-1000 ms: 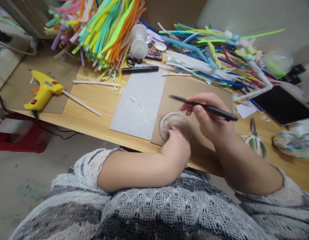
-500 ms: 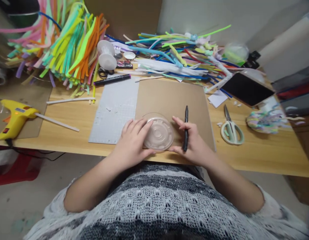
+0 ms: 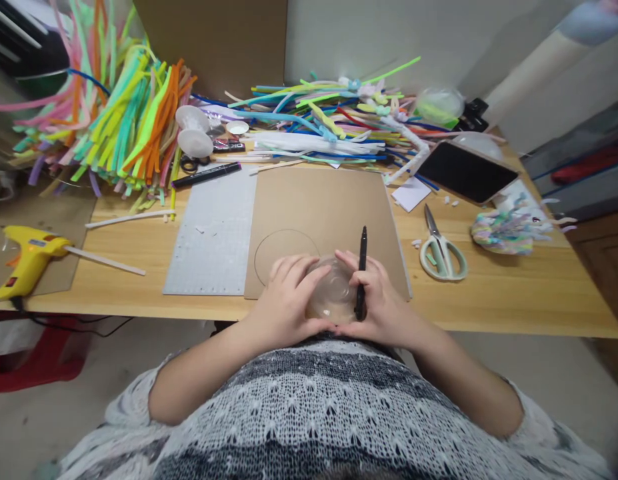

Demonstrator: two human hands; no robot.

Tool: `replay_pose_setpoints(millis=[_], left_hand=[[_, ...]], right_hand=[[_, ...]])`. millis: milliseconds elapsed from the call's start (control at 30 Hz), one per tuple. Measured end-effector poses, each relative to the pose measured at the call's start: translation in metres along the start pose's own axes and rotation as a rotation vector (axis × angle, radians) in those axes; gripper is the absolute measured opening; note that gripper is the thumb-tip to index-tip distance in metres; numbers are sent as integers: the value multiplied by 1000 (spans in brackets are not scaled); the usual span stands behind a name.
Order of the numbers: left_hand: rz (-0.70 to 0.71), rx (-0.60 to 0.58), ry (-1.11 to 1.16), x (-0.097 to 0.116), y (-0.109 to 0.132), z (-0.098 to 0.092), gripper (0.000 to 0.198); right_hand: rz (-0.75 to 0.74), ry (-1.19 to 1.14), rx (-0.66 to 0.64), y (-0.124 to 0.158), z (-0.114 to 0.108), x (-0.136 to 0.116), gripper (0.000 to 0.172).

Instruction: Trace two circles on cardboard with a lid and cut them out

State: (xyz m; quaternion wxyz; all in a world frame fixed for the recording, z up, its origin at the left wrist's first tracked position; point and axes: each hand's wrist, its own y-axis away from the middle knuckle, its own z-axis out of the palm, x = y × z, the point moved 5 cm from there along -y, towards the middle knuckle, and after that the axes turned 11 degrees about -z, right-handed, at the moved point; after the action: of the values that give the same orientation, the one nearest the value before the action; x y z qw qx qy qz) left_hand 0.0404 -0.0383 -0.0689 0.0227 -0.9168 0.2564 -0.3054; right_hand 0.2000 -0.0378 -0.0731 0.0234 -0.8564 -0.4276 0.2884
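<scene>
A round, clear plastic lid point(image 3: 333, 287) sits between my hands at the front edge of the cardboard sheet point(image 3: 333, 207). My left hand point(image 3: 291, 293) curves around its left side, fingers on the rim and thumb at the near edge. From the other side my right hand point(image 3: 376, 293) touches the lid's right rim while gripping a black pen point(image 3: 362, 270), which stands nearly upright between its fingers. A thin drawn circle point(image 3: 283, 231) shows on the cardboard left of the lid, partly hidden by my left hand.
Left lie a grey cutting mat point(image 3: 209, 233) and a yellow glue gun point(image 3: 29, 260) with a white stick. Scissors point(image 3: 441, 253), a phone point(image 3: 469, 170) and a fuzzy pastel bundle point(image 3: 506, 230) lie right. Colourful pipe cleaners point(image 3: 139, 120) and a white spool point(image 3: 195, 130) line the back.
Both hands have slid the lid right and towards me, off the drawn circle, which now shows on the cardboard. The pen has stayed in my right hand. The view has shifted slightly.
</scene>
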Motion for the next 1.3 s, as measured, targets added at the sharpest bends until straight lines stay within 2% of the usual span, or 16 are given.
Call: replay_pose_setpoints(millis=[100, 233, 267, 333, 400, 533, 667, 700, 767, 900, 967, 1100, 1300], left_hand=[[-40, 73, 17, -8, -1, -12, 88], [-344, 356, 69, -51, 12, -45, 60], [-413, 385, 63, -62, 17, -50, 55], [-470, 347, 24, -75, 27, -54, 49], [-473, 284, -28, -79, 34, -52, 48], [-474, 240, -120, -75, 39, -47, 47], [-473, 227, -154, -73, 37, -44, 48], [-474, 224, -154, -73, 37, -44, 48], [-479, 228, -150, -73, 38, -45, 49], [-490, 216, -118, -72, 40, -45, 51], [-490, 206, -77, -71, 41, -43, 52], [-493, 215, 20, -71, 40, -40, 54], [-568, 179, 295, -75, 44, -39, 54]], right_hand=[[49, -12, 79, 7, -10, 11, 63], [161, 30, 179, 18, -26, 37, 65], [174, 50, 181, 20, -29, 42, 65], [190, 90, 150, 20, -31, 47, 65], [200, 120, 96, 18, -29, 47, 64], [204, 155, 36, 12, -24, 41, 63], [190, 87, 45, 13, -21, 44, 68], [185, 45, 80, 15, -22, 47, 70], [187, -66, 235, 23, -30, 56, 70], [298, -311, 670, 48, -45, 75, 51], [376, -450, 799, 58, -46, 80, 42], [448, -644, 874, 61, -42, 77, 40], [394, -535, 778, 53, -37, 70, 36]])
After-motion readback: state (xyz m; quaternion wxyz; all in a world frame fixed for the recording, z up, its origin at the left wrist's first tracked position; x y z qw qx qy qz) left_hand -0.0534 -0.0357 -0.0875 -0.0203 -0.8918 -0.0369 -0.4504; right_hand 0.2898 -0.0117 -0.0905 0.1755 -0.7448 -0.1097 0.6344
